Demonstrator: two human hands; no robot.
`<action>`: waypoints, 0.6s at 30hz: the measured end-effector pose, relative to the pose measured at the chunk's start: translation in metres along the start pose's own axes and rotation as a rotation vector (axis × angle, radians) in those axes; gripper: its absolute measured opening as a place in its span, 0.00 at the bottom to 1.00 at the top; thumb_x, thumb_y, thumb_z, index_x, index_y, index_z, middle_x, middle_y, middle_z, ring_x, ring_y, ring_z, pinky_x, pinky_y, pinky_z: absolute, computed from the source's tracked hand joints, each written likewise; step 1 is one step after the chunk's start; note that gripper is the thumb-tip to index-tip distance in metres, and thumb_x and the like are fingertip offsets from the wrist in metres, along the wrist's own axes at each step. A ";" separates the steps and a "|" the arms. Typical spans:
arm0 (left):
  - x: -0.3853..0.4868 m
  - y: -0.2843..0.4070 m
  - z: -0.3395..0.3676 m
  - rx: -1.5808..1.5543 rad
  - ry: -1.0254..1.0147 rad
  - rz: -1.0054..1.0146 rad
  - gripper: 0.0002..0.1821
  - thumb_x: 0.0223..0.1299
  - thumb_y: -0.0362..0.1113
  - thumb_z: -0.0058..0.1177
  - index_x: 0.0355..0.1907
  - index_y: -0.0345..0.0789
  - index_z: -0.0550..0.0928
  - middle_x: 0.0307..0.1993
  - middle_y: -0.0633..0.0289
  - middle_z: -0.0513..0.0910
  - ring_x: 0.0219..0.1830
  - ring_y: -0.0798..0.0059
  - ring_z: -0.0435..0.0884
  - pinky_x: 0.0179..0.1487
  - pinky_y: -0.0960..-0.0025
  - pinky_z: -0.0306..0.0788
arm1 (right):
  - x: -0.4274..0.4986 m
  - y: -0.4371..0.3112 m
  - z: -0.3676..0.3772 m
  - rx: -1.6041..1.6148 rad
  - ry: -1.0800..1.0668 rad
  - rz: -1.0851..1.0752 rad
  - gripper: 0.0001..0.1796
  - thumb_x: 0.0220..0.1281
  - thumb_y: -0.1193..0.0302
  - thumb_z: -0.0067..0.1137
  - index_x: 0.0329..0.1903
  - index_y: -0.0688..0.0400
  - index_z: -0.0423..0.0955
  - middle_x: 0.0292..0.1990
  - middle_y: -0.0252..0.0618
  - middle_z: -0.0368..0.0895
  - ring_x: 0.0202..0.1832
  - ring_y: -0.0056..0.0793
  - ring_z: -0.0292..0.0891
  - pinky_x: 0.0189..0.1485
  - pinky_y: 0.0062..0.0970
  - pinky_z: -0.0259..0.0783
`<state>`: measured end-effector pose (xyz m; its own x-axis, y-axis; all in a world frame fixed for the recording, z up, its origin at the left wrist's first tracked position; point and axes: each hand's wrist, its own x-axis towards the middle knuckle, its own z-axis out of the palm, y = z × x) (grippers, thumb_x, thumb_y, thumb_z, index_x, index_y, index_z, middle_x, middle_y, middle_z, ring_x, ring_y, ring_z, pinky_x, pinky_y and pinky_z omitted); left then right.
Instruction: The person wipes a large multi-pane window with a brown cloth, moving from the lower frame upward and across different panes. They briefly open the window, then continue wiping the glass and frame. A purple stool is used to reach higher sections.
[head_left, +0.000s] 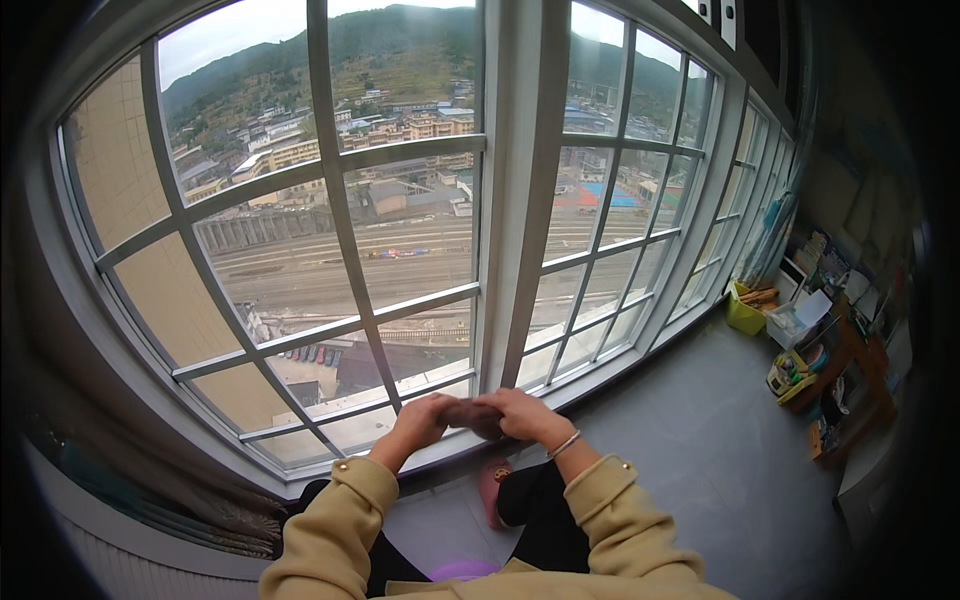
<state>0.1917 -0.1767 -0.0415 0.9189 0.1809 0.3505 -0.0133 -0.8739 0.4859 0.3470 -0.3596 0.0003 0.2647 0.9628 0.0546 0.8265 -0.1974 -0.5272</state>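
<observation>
My left hand and my right hand meet in front of me, near the bottom of the window frame. Their fingers come together around a blurred, brownish shape. Whether that is a held object or shadowed fingers, I cannot tell. A thin bracelet circles my right wrist. Both forearms are in yellow sleeves with buttoned cuffs. Below the hands, a pink slipper is on one foot, and part of a purple object shows between my legs.
Grey floor tiles extend to the right. Along that side stand a yellow-green bin, a white plastic container, a yellow basket and a wooden shelf. A curtain hangs at the left. Outside are rail tracks and buildings.
</observation>
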 end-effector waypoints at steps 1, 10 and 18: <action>0.018 0.019 -0.023 0.010 0.097 0.063 0.16 0.57 0.31 0.60 0.49 0.43 0.83 0.47 0.55 0.84 0.47 0.52 0.83 0.47 0.59 0.78 | -0.004 -0.015 -0.033 -0.054 0.069 -0.004 0.31 0.50 0.83 0.50 0.60 0.51 0.77 0.50 0.48 0.80 0.55 0.53 0.73 0.58 0.38 0.72; 0.162 0.168 -0.238 0.382 0.904 0.560 0.22 0.52 0.22 0.59 0.52 0.40 0.83 0.51 0.58 0.84 0.48 0.54 0.84 0.49 0.58 0.80 | 0.014 -0.154 -0.282 -0.873 1.131 -0.617 0.20 0.51 0.77 0.64 0.48 0.47 0.83 0.49 0.30 0.79 0.50 0.35 0.76 0.50 0.33 0.80; 0.296 0.213 -0.355 0.662 1.093 0.568 0.20 0.55 0.25 0.58 0.51 0.43 0.83 0.47 0.57 0.85 0.48 0.55 0.84 0.50 0.56 0.79 | 0.077 -0.205 -0.426 -1.012 1.213 -0.570 0.23 0.51 0.76 0.59 0.53 0.54 0.78 0.61 0.46 0.72 0.64 0.49 0.65 0.68 0.44 0.63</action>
<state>0.3210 -0.1489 0.4497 0.0781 -0.2775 0.9576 0.1926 -0.9382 -0.2876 0.4097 -0.3240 0.4734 -0.3556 0.3543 0.8649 0.7827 -0.3929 0.4827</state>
